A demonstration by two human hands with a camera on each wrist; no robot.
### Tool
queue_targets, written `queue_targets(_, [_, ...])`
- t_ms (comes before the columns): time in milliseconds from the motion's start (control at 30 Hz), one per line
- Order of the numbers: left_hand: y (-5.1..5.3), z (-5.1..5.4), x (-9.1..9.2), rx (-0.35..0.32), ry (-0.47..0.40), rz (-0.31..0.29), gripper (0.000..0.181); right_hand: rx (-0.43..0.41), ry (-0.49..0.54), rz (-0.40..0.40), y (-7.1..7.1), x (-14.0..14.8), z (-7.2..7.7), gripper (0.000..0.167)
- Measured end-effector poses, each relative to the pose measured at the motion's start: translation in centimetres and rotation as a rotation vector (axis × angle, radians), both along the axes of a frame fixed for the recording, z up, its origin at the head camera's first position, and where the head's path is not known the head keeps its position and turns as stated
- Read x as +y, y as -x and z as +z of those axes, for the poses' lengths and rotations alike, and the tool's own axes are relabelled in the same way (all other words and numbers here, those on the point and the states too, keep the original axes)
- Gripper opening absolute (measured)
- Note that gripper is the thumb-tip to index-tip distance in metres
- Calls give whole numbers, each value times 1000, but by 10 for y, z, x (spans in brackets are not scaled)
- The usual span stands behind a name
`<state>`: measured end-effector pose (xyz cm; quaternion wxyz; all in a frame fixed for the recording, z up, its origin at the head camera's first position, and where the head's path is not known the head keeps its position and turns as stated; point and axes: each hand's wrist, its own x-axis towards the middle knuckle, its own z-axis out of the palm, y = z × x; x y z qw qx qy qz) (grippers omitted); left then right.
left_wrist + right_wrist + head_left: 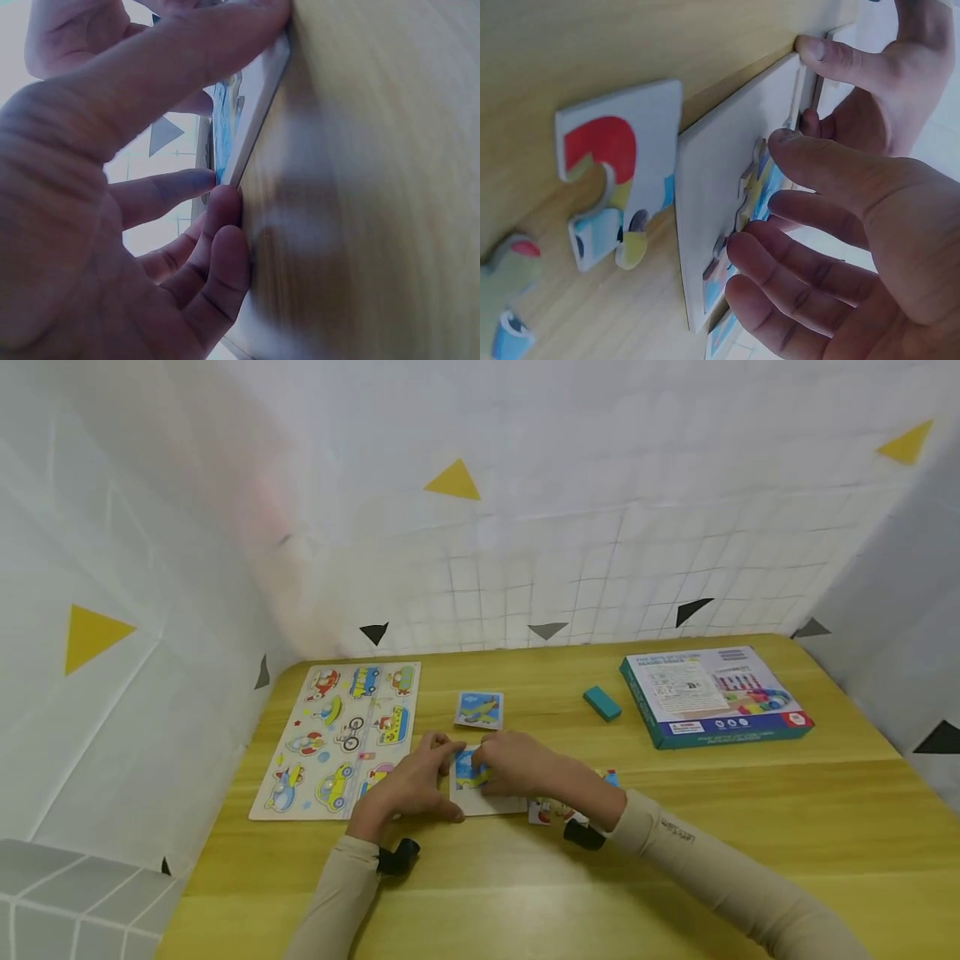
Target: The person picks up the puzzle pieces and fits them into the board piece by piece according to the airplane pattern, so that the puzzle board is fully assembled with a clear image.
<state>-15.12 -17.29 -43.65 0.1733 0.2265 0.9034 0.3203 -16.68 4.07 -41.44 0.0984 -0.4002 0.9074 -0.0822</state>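
Note:
A small jigsaw tray (491, 804) with a pale bare surface lies on the table, blue and yellow pieces (467, 768) fitted along its far side. My left hand (411, 783) holds the tray's left edge, thumb at the near corner and fingers at the far one. Over the tray, my right hand (517, 764) has its thumb and curled fingertips on a yellow-and-blue puzzle piece (754, 187), partly hidden by the fingers. Loose pieces lie right of the tray, one with a red curve (656, 112), partly under the right forearm in the head view.
Behind the tray lies a picture card (480, 708) showing an airplane. A wooden vehicle puzzle board (300, 777) is on the left. Toward the back right are a teal block (602, 703) and a flat toy box (712, 697).

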Motion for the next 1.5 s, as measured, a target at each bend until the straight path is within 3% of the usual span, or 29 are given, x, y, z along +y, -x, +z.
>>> queue_targets(433, [0,3,2,-16,11,4,101,-23,89,-5,-8,17,13,29])
queue_targets(667, [-1,3,2,-20,18,16,102,-31,119,-47,-14,31,16,26])
queue_targets(1000, [0,-1,1,15,31,-5,106,12,141,-59,-25,45,23,28])
queue_targets(1500, [0,-4,1,29,61,-5,107,26,181,-130,-26,87,15,31])
